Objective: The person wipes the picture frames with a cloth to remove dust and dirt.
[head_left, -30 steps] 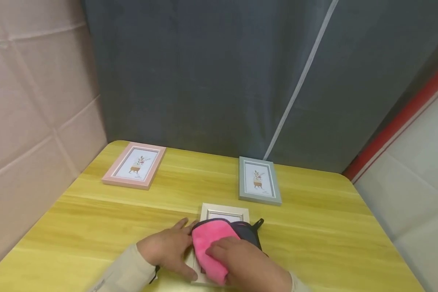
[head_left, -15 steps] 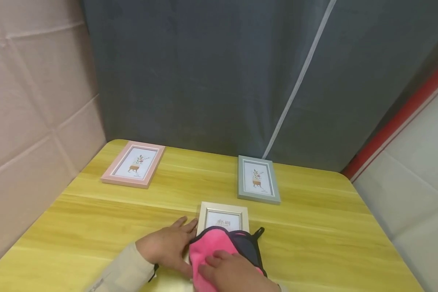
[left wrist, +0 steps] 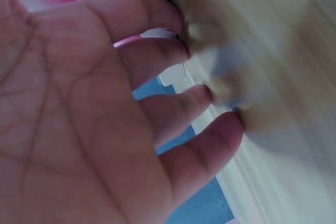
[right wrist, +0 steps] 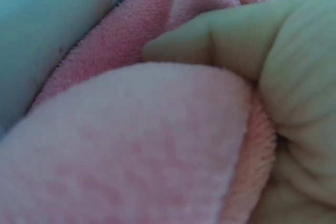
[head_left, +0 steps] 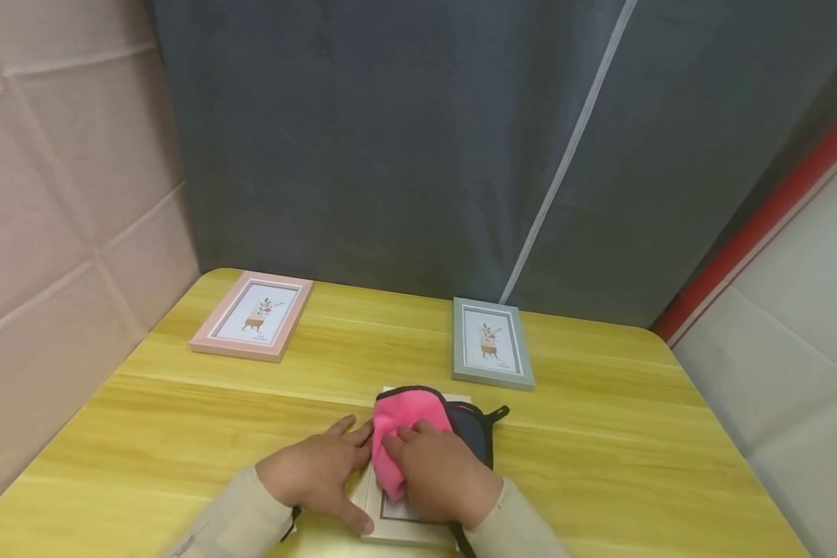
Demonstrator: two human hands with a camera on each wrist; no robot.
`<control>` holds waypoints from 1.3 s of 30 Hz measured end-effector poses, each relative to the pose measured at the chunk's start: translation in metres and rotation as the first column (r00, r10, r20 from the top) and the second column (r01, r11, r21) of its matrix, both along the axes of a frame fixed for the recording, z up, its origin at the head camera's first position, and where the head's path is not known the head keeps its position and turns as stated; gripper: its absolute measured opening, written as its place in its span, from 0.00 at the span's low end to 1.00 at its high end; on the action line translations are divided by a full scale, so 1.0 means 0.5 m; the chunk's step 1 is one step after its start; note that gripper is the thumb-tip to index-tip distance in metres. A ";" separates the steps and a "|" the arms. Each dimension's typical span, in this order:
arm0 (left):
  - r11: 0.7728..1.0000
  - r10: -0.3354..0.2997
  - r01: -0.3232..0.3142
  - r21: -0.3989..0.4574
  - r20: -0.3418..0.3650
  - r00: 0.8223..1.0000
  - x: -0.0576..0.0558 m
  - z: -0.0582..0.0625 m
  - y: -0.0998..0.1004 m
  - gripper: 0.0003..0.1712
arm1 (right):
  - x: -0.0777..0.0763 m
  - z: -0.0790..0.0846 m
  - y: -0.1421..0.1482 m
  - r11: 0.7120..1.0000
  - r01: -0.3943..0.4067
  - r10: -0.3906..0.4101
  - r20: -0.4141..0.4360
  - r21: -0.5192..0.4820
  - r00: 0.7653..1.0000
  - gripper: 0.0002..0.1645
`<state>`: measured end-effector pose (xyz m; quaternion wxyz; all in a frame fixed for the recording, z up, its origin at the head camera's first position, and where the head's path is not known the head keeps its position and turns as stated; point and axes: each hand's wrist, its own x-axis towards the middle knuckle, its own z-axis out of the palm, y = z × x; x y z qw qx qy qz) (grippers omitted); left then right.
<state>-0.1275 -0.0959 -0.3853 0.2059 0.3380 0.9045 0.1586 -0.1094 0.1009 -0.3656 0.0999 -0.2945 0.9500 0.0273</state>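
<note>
A cream picture frame (head_left: pixel 408 532) lies flat near the front of the table, mostly covered. Over its upper part spreads a pink cleaning cloth (head_left: pixel 410 411) with a dark trim, dark blue reverse and hanging loop. My right hand (head_left: pixel 445 474) grips the cloth against the frame; in the right wrist view, a fold of the fuzzy cloth (right wrist: pixel 126 145) bulges beside the thumb. Along the frame's left side lies my left hand (head_left: pixel 317 471), fingers spread and thumb at the lower left corner. The left wrist view shows its fingertips (left wrist: pixel 231 124) down on the tabletop.
A pink picture frame (head_left: pixel 221 347) lies at the table's back left, and a grey-green one (head_left: pixel 457 341) at the back right of centre. Behind the yellow wood-grain table (head_left: pixel 600 449) hangs a dark grey curtain (head_left: pixel 363 155). Pale walls stand at both sides.
My right hand slid the cloth toward me, baring the frame's top, then pushed it back up so that the lower edge shows instead. My left hand has stayed in place.
</note>
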 end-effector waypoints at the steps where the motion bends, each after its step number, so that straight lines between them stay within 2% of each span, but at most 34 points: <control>1: 1.000 -0.001 0.001 -0.002 -0.003 1.000 0.000 0.000 0.000 0.62 | -0.006 -0.001 -0.001 1.000 0.016 -0.016 0.004 -0.007 1.000 0.37; 7: 1.000 0.009 -0.009 -0.012 0.000 1.000 0.001 0.000 -0.002 0.64 | -0.027 -0.008 0.003 0.994 0.084 -0.081 0.043 -0.075 0.996 0.36; 14: 1.000 0.025 -0.025 -0.009 -0.003 1.000 0.000 -0.003 0.000 0.64 | -0.021 -0.009 0.041 0.963 0.083 -0.058 0.104 -0.257 0.993 0.30; 19: 0.999 0.028 -0.028 0.023 0.001 1.000 0.001 -0.003 0.001 0.62 | 0.025 0.015 0.063 0.966 -0.021 0.042 0.075 -0.258 0.996 0.31; 23: 0.998 0.031 -0.031 0.045 -0.004 0.999 0.002 -0.003 0.002 0.61 | 0.068 0.025 0.070 0.963 -0.061 0.107 0.164 -0.262 0.981 0.29; 25: 0.999 0.027 -0.026 0.043 -0.016 1.000 0.002 -0.002 0.003 0.62 | 0.078 0.021 0.068 0.969 -0.092 0.142 0.213 -0.227 0.967 0.28; 28: 0.999 0.018 -0.017 0.034 -0.031 0.999 0.001 -0.002 0.005 0.65 | 0.084 0.006 0.060 0.964 -0.214 0.241 0.174 -0.159 0.955 0.28; 30: 0.999 0.016 -0.015 0.029 -0.032 0.999 0.001 -0.002 0.006 0.65 | 0.083 -0.003 0.053 0.959 -0.256 0.273 0.149 -0.125 0.950 0.28; 33: 0.999 0.020 -0.019 0.030 -0.025 0.999 0.002 -0.002 0.005 0.64 | 0.079 -0.008 0.043 0.968 -0.223 0.239 0.150 -0.116 0.959 0.29; 36: 0.999 0.027 -0.026 0.039 -0.021 0.999 0.002 -0.001 0.003 0.64 | 0.072 -0.003 0.033 0.983 -0.141 0.161 0.176 -0.121 0.971 0.30; 39: 0.998 0.042 -0.042 0.051 0.001 0.999 0.002 0.000 0.001 0.60 | 0.063 0.002 0.026 0.987 -0.086 0.105 0.136 -0.135 0.985 0.27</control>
